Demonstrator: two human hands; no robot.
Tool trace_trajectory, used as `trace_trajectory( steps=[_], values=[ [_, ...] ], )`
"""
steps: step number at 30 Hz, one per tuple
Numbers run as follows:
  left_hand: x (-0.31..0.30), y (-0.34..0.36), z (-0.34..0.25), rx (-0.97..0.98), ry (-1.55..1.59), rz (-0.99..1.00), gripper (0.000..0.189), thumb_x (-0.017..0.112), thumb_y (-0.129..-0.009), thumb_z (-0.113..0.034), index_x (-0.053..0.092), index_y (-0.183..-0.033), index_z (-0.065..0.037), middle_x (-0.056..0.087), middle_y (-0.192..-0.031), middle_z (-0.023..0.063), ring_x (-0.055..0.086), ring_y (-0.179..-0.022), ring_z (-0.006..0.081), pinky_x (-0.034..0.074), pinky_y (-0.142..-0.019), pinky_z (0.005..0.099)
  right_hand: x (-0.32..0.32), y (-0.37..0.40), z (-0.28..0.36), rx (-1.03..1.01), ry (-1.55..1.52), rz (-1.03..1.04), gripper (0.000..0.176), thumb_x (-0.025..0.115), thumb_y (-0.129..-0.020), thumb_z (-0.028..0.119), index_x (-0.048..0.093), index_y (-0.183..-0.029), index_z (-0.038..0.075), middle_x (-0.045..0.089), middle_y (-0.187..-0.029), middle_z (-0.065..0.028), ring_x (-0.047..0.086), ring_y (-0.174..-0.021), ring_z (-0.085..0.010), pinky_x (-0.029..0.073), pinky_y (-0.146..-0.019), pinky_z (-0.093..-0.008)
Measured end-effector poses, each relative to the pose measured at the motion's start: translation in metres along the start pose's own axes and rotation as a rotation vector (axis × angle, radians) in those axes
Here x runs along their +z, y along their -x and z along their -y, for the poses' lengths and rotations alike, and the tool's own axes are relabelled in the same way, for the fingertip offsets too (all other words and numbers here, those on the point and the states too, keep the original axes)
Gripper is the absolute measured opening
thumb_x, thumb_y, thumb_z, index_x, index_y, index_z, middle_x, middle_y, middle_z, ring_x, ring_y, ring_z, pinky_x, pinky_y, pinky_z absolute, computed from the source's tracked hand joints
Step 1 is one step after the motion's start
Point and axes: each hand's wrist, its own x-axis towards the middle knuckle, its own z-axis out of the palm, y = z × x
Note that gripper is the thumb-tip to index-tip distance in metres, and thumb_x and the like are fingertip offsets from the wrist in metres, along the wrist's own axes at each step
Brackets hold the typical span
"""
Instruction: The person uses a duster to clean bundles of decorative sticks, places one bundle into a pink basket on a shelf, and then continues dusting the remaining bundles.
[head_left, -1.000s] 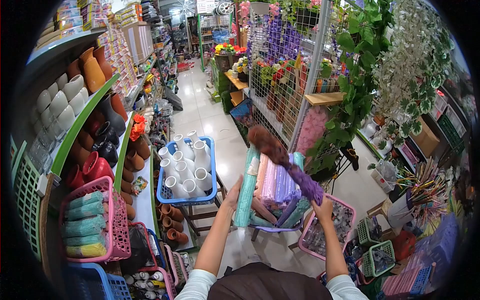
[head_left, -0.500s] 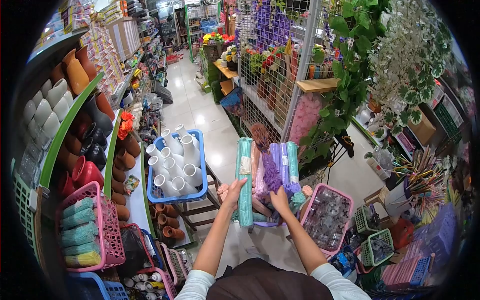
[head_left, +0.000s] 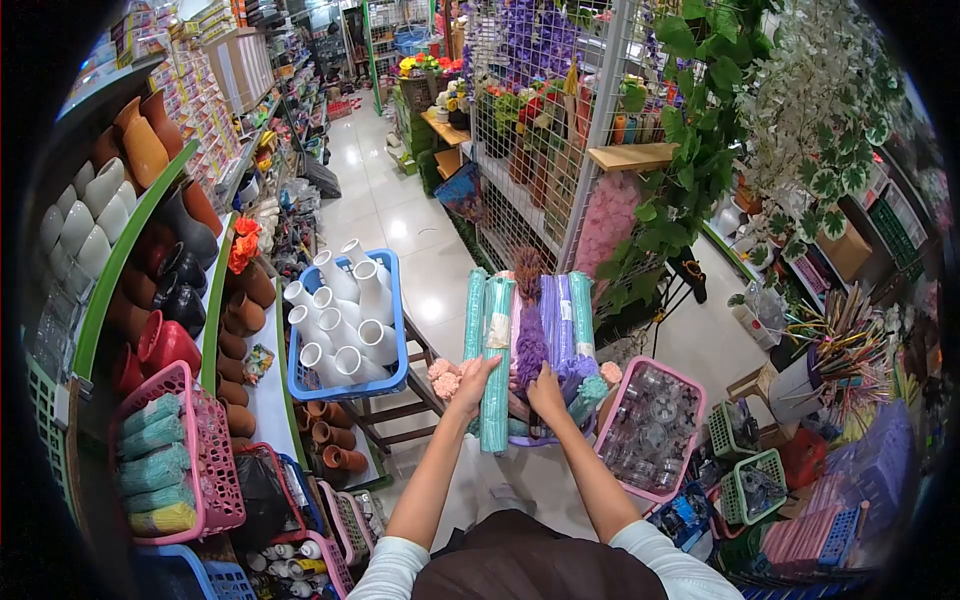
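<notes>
While the left hand (head_left: 468,388) keeps a wrapped teal bundle (head_left: 494,375) nearly upright, its thumb lies across the front and the other fingers seem to curl behind, closed on it; gripping it along the side, below the middle, probably lets it lean on the neighbouring bundles for support. The right hand (head_left: 545,393) is closed around the lower end of a crinkled purple bunch (head_left: 531,345), which has a brown tuft (head_left: 527,272) at its far end (exactly how the fingertips meet cannot be told from above). Held low like this, the bunch points away from the body and rests over the packed row, apparently so that the pile carries part of its length.

Both held things are over the purple basket (head_left: 535,441), directly in front of the person, where lilac bundles (head_left: 566,315) stand side by side, likely packed lengthwise because they are long and slim. Peach pompoms (head_left: 445,380) stick out at the left, beside the left hand. Farther left, a blue basket (head_left: 350,389) holds white vases (head_left: 375,300) close together, presumably so they prop one another. To the right, a pink basket (head_left: 698,420) gathers small clear containers (head_left: 650,430).
</notes>
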Motion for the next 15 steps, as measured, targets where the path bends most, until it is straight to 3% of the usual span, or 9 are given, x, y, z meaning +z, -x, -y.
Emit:
trace_trajectory(
  steps=[2, 5, 6, 9, 10, 11, 15],
  values=[
    [0.003, 0.002, -0.003, 0.020, -0.005, -0.013, 0.031, 0.055, -0.089, -0.031, 0.051, -0.106, -0.005, 0.062, -0.082, 0.0073, 0.063, -0.066, 0.0151, 0.052, -0.057, 0.0277, -0.015, 0.009, 0.011, -0.144, 0.068, -0.034, 0.044, 0.051, -0.085, 0.010, 0.041, -0.125, -0.006, 0.051, -0.116, -0.0298, 0.055, -0.103, -0.0385, 0.045, -0.088, -0.0392],
    [0.005, 0.003, -0.008, 0.101, -0.017, -0.028, 0.034, 0.054, -0.090, -0.031, 0.050, -0.111, -0.004, 0.062, -0.087, 0.0065, 0.061, -0.073, 0.0132, 0.051, -0.062, 0.0260, -0.040, 0.024, 0.040, -0.226, -0.342, 0.161, 0.033, 0.052, -0.090, 0.018, 0.049, -0.118, 0.000, 0.058, -0.106, -0.0178, 0.059, -0.094, -0.0251, 0.048, -0.079, -0.0318],
    [0.005, 0.004, -0.010, 0.135, -0.024, -0.032, 0.035, 0.054, -0.090, -0.031, 0.049, -0.112, -0.004, 0.061, -0.090, 0.0062, 0.061, -0.076, 0.0124, 0.051, -0.065, 0.0252, -0.039, 0.025, 0.042, -0.137, -0.572, 0.331, 0.037, 0.054, -0.091, 0.023, 0.046, -0.120, 0.002, 0.058, -0.098, -0.0091, 0.057, -0.089, -0.0135, 0.047, -0.073, -0.0262],
    [0.012, 0.017, -0.029, 0.260, -0.050, -0.070, 0.039, 0.053, -0.091, -0.032, 0.047, -0.117, -0.004, 0.059, -0.095, 0.0052, 0.057, -0.084, 0.0092, 0.048, -0.071, 0.0235, -0.052, 0.053, 0.077, -0.142, -0.817, 0.512, 0.043, 0.055, -0.091, 0.024, 0.040, -0.126, 0.004, 0.058, -0.099, -0.0060, 0.056, -0.090, -0.0096, 0.047, -0.073, -0.0249],
    [0.021, 0.029, -0.043, 0.266, -0.044, -0.084, 0.038, 0.052, -0.092, -0.031, 0.047, -0.118, -0.003, 0.058, -0.099, 0.0047, 0.055, -0.084, 0.0086, 0.046, -0.074, 0.0239, -0.055, 0.059, 0.086, -0.157, -0.774, 0.578, 0.054, 0.060, -0.088, 0.022, 0.032, -0.131, 0.005, 0.056, -0.108, -0.0091, 0.055, -0.096, -0.0130, 0.046, -0.079, -0.0262],
    [0.021, 0.034, -0.048, 0.314, -0.036, -0.121, 0.038, 0.052, -0.092, -0.031, 0.046, -0.118, -0.003, 0.057, -0.099, 0.0045, 0.055, -0.084, 0.0088, 0.046, -0.074, 0.0238, -0.045, 0.065, 0.092, -0.266, -0.938, 0.542, 0.061, 0.065, -0.084, 0.016, 0.029, -0.132, 0.005, 0.053, -0.115, -0.0116, 0.055, -0.101, -0.0165, 0.045, -0.084, -0.0274],
    [0.011, 0.059, -0.068, 0.518, -0.028, -0.245, 0.038, 0.050, -0.093, -0.028, 0.043, -0.120, -0.003, 0.055, -0.102, 0.0042, 0.052, -0.089, 0.0096, 0.042, -0.080, 0.0235, -0.038, 0.086, 0.129, -0.404, -0.881, 0.490, 0.064, 0.068, -0.080, 0.007, 0.029, -0.131, 0.004, 0.050, -0.119, -0.0135, 0.051, -0.107, -0.0194, 0.043, -0.089, -0.0306]
  ],
)
